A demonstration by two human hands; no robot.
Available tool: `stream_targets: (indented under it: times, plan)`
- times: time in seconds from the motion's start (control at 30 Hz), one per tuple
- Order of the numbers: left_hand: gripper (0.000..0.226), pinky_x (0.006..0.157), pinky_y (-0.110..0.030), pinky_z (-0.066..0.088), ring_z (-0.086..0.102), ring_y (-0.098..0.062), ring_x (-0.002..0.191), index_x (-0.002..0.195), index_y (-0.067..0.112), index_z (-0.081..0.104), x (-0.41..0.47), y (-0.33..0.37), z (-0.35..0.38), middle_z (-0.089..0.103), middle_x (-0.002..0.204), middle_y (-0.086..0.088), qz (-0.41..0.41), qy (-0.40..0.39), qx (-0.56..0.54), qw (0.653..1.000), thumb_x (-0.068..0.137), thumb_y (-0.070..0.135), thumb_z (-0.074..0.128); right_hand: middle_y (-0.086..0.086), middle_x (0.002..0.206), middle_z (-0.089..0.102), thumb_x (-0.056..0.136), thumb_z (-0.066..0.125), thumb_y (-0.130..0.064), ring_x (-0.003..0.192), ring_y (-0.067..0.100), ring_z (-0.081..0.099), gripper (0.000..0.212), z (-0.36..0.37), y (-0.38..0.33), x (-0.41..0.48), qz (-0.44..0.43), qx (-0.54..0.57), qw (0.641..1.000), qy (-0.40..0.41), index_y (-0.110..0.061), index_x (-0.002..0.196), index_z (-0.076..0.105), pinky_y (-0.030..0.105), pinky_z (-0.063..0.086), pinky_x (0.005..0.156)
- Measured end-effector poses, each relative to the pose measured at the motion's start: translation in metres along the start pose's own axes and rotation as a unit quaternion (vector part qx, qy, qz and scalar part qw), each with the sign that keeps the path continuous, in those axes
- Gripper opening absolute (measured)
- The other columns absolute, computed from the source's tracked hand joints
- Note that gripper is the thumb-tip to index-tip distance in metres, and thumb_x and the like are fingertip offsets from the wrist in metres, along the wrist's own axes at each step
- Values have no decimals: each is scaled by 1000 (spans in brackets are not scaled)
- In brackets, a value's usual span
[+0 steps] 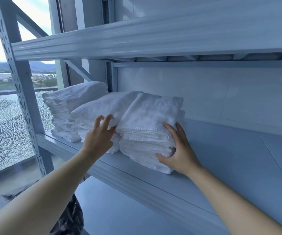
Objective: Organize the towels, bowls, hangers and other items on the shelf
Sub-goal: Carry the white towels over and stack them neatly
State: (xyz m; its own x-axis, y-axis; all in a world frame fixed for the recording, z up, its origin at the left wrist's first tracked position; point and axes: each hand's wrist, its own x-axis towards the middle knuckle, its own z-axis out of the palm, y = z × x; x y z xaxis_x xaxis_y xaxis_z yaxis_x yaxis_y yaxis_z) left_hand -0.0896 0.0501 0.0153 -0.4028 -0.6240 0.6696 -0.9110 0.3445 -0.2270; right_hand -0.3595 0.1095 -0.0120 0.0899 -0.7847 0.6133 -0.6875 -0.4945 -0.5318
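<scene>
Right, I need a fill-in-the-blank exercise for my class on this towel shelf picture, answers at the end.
1. The pale blue metal shelf holds ___ stacks of folded white towels.
2. The right hand presses the ___ stack.
3. The left hand touches the ___ stack.
Missing words: three; rightmost; middle.

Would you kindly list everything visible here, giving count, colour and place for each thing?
towel stacks: three, white, folded, side by side on the left part of the shelf board
shelf board: one, pale blue-grey, middle of view
upper beam: one, pale blue-grey, above the towels
upright post: one, pale blue-grey, perforated, left end of the shelf
wall: white, behind the shelf
window: one, left, beyond the post
bag: one, black, crinkled, bottom left below the shelf
left hand: one, fingers spread, touching the front of the middle stack
right hand: one, pressed against the right stack's right side
</scene>
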Motion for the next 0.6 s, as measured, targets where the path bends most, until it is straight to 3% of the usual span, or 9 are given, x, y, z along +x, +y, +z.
stream_targets:
  times: [0.13,0.27,0.33,0.4,0.5,0.6]
  plan:
    - [40,34,-25,46,56,-44,101,79,10,73,-7,-2,-5,59,117,-17,-3,11,4,1000,42,0,85,-21,151,2,63,78,-37,140,0,16,93,-2,1,-1,-1,10,1000,-5,-63,131,21,22,46,93]
    - [47,39,-34,53,52,-45,109,90,9,71,-12,-6,-1,53,126,-20,-6,-7,-4,1000,46,0,85,-20,152,3,63,79,-35,139,1,18,93,1,2,-1,-5,11,1000,3,-61,132,22,13,43,88]
    - [58,48,-41,56,46,-45,117,105,9,66,-14,-7,3,48,132,-21,-6,-7,-17,1000,50,11,86,-19,152,3,63,79,-35,140,1,18,94,3,2,0,-5,8,1000,5,-62,132,20,5,40,84]
    - [74,67,-50,57,38,-44,125,122,10,57,-15,-5,6,41,139,-20,-16,5,-39,999,55,29,84,-19,152,2,62,79,-37,140,2,17,96,3,3,0,-5,4,1000,3,-62,132,18,6,41,87]
    - [97,99,-63,35,27,-42,135,140,16,36,-11,7,6,31,147,-18,-28,37,-60,997,58,45,79,-19,152,0,58,82,-43,140,3,16,102,2,3,0,-4,-4,1000,-8,-61,133,15,24,44,98]
    - [103,104,-68,18,21,-36,140,145,30,20,-4,25,5,23,152,-13,26,41,-49,998,61,50,75,-21,152,-5,51,87,-42,140,4,14,114,1,3,0,9,-7,1000,-25,-64,132,11,22,42,96]
